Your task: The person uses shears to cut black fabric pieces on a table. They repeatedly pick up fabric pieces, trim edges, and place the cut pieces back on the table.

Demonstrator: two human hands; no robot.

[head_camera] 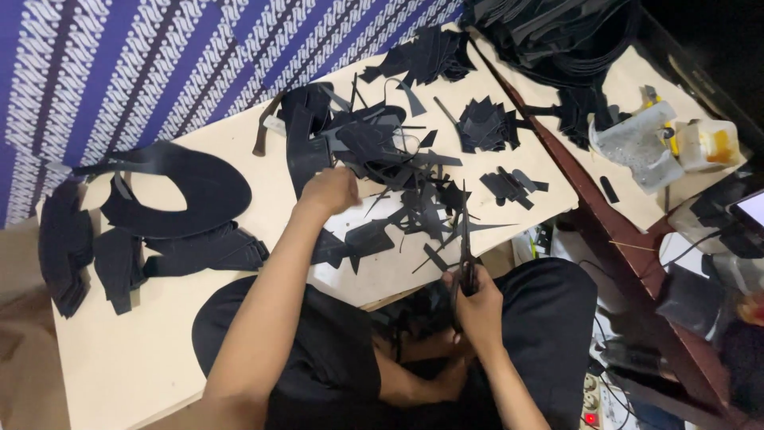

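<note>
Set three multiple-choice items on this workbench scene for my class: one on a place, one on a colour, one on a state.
1. Where does the left hand rest?
A. on the pile of cut pieces
B. on the plastic bag
C. on the floor

2. What colour are the cut pieces?
A. white
B. black
C. red

3. What is the right hand doing?
A. lying empty
B. gripping scissors
C. holding a cup

Answers: 1 A, the hand lies on the pile; 2 B, every piece is black; 3 B, the fingers close round the scissor handles.

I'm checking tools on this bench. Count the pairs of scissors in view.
1. The scissors are in the right hand at the board's near edge, blades pointing away. More could lie hidden under the black scraps.
</note>
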